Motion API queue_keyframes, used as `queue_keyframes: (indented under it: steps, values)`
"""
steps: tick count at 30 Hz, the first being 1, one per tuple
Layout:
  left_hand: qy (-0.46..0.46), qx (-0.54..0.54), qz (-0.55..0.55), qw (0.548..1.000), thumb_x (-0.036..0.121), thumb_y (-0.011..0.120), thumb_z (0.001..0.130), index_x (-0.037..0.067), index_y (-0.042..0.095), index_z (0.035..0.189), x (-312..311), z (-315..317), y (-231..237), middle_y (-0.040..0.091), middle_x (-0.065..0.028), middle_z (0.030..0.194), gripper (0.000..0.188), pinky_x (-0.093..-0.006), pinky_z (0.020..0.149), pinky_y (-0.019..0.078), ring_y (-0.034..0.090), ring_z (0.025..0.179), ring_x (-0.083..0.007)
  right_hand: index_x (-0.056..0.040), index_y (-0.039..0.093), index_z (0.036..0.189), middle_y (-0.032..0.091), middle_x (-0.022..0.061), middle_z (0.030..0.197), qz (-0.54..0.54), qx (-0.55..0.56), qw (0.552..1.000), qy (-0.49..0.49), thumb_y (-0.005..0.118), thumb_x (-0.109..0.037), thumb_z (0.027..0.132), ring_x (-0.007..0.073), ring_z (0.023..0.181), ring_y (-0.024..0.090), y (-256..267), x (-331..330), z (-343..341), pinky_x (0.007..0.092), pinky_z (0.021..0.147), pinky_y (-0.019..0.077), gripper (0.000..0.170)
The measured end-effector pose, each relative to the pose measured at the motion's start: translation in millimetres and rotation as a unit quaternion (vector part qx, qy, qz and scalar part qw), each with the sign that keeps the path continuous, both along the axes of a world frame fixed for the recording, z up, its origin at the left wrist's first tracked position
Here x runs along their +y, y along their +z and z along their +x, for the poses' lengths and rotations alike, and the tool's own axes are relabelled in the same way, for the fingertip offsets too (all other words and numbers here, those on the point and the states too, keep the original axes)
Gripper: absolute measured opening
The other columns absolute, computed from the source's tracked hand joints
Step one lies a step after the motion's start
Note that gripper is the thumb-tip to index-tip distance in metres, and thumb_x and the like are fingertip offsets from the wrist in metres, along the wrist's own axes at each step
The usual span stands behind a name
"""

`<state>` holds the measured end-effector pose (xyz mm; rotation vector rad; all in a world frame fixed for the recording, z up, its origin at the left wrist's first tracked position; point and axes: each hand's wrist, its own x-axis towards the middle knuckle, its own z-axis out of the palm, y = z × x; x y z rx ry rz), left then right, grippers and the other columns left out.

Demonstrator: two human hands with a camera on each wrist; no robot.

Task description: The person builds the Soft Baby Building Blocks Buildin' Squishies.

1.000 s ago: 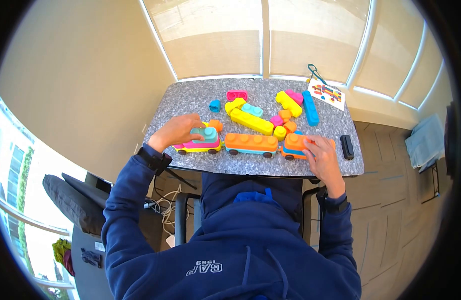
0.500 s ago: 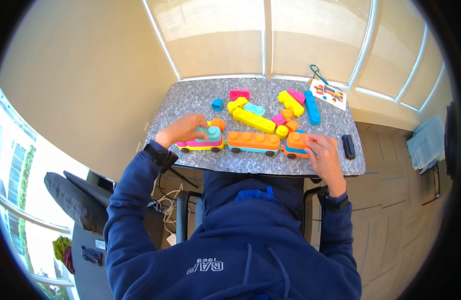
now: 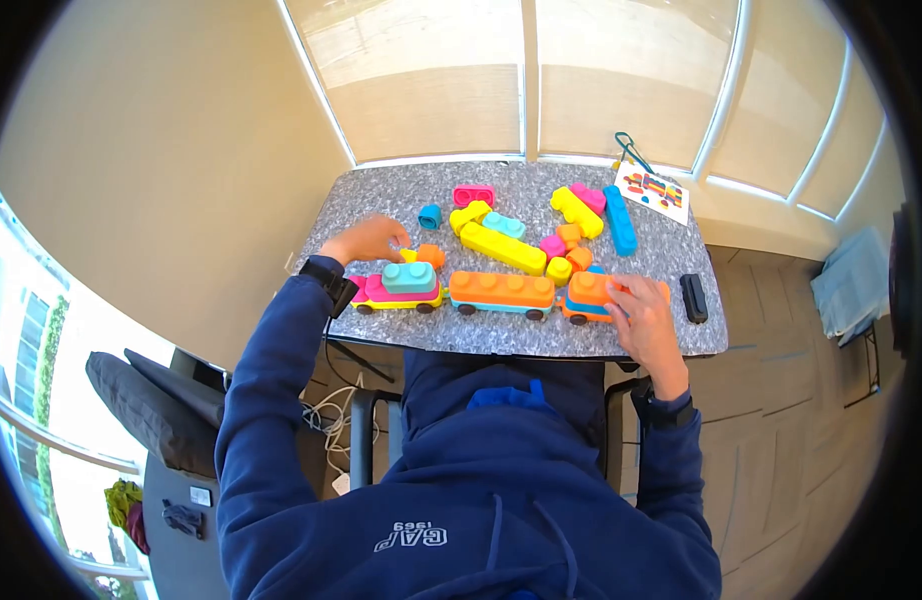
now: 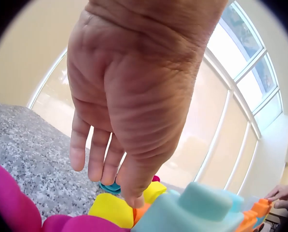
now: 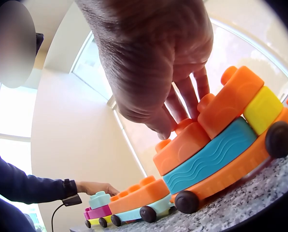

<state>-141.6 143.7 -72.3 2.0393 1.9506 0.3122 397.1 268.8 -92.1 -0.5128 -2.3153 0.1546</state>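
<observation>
My left hand [image 3: 369, 240] hovers behind the left car, fingertips by a small yellow block [image 3: 408, 255] and an orange block [image 3: 431, 256]; the left wrist view shows its fingers loosely extended, with nothing gripped. A light teal block [image 3: 409, 277] sits on the magenta and yellow left car [image 3: 381, 296]. Beside it stands the middle car, with a long orange block [image 3: 502, 289] over a light blue base. On the right car's orange blocks [image 5: 182, 145], above a wavy blue block [image 5: 211, 154], rest the fingertips of my right hand [image 5: 158, 63], its fingers extended.
Behind the cars lie a long yellow block [image 3: 503, 248], a pink block [image 3: 474, 195], a blue block [image 3: 620, 221] and several others. A picture card [image 3: 652, 191] lies at the back right, a black case [image 3: 694, 298] near the right edge.
My left hand has let go of the light teal block and moved back, away from the left car. The right hand stays on the right car.
</observation>
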Motion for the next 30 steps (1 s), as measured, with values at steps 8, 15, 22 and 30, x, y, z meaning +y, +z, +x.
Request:
queue_keyframes:
  steps: [8, 15, 22, 30]
  values:
    - [-0.002, -0.007, -0.024, 1.000, 0.025, 0.087, 0.085, 0.005, 0.080, 0.111, 1.4, -2.5, -13.0, 0.081, -0.0150, 0.102, 0.033, -0.0418, 0.091, 0.0608, 0.077, 0.101, -0.0328, 0.0027, 0.077, 0.112, 0.073, 0.0166, 0.123, -0.007, -0.003, 1.000, 0.006, 0.081, 0.001, 0.084, 0.0384, 0.111, 0.070, 2.7, -0.1, -1.7, 0.0468, 0.099, 0.0553, 0.029]
    - [0.081, -0.003, 0.059, 0.995, 0.030, 0.086, 0.086, 0.002, 0.073, 0.105, -32.0, -12.7, 5.1, 0.078, -0.0163, 0.103, 0.036, -0.0435, 0.085, 0.0580, 0.074, 0.095, -0.0329, 0.0022, 0.078, 0.112, 0.073, 0.0165, 0.123, -0.009, 0.001, 1.000, 0.002, 0.081, 0.000, 0.084, 0.0384, 0.112, 0.069, 0.4, -0.6, -0.9, 0.0466, 0.100, 0.0551, 0.029]
    - [0.159, -0.173, 0.078, 0.969, 0.024, 0.077, 0.097, 0.005, 0.072, 0.112, -84.3, -10.8, 43.4, 0.078, -0.0075, 0.108, 0.025, -0.0354, 0.092, 0.0551, 0.071, 0.100, -0.0182, 0.0021, 0.078, 0.113, 0.073, 0.0165, 0.122, -0.007, 0.000, 1.000, 0.001, 0.082, 0.000, 0.084, 0.0379, 0.112, 0.070, -1.2, -1.1, -1.7, 0.0470, 0.100, 0.0546, 0.030]
    - [0.127, -0.196, -0.062, 0.970, 0.029, 0.067, 0.109, 0.006, 0.074, 0.132, -111.5, -5.6, 35.4, 0.079, -0.0072, 0.114, 0.034, -0.0342, 0.091, 0.0563, 0.071, 0.101, -0.0161, 0.0024, 0.077, 0.112, 0.073, 0.0164, 0.122, 0.003, -0.008, 1.000, -0.003, 0.081, 0.000, 0.084, 0.0374, 0.112, 0.070, 1.0, -2.9, -2.2, 0.0466, 0.100, 0.0532, 0.029]
